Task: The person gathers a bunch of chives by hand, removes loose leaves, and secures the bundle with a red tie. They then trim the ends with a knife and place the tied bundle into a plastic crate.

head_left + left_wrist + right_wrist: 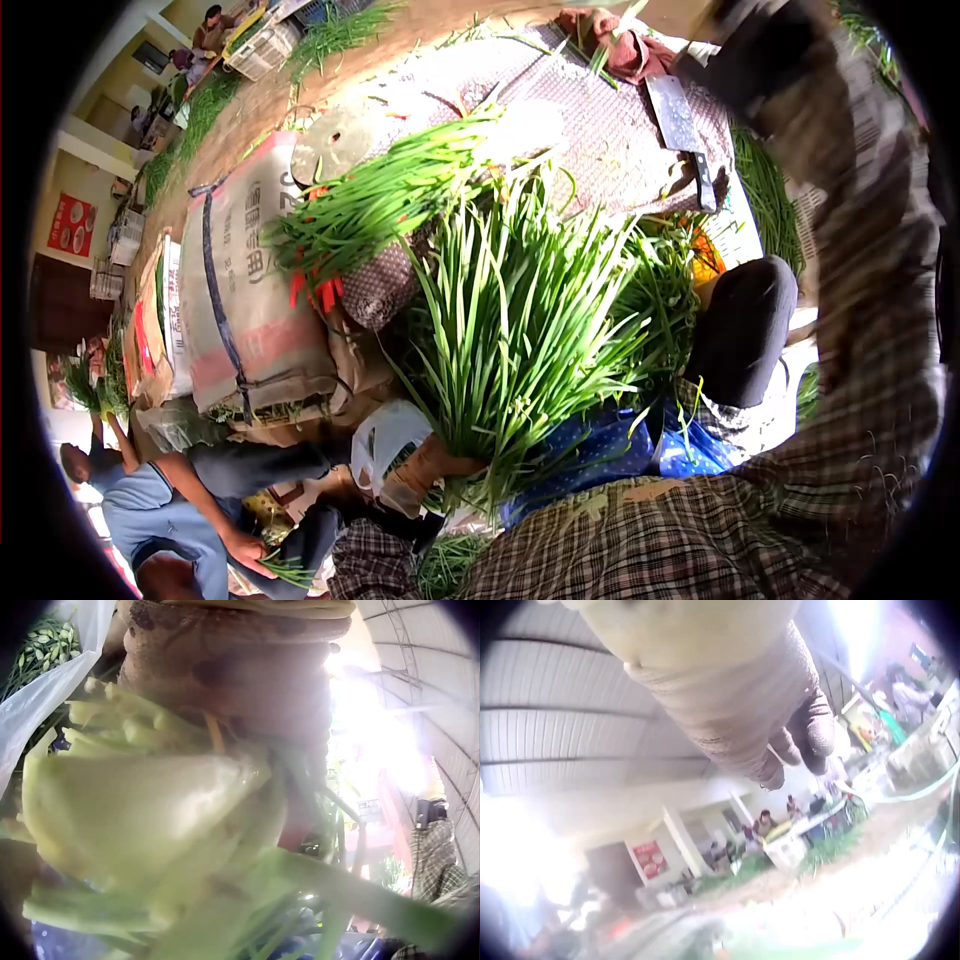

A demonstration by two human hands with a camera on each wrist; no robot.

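So the gloved left hand (425, 470) grips a big bunch of garlic chives (520, 320) by its cut ends over the lap, while the right hand (780, 742) hangs loosely curled, holding nothing.

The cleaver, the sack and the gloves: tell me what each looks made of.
The cleaver has a dull grey blade, probably steel, and a dark handle whose material I cannot tell. The sack looks like woven plastic, with printed lettering and a strap. The left hand, gripping the bunch of greens, and the right hand wear tan gloves, seemingly knitted cloth; ribbing shows on the right one.
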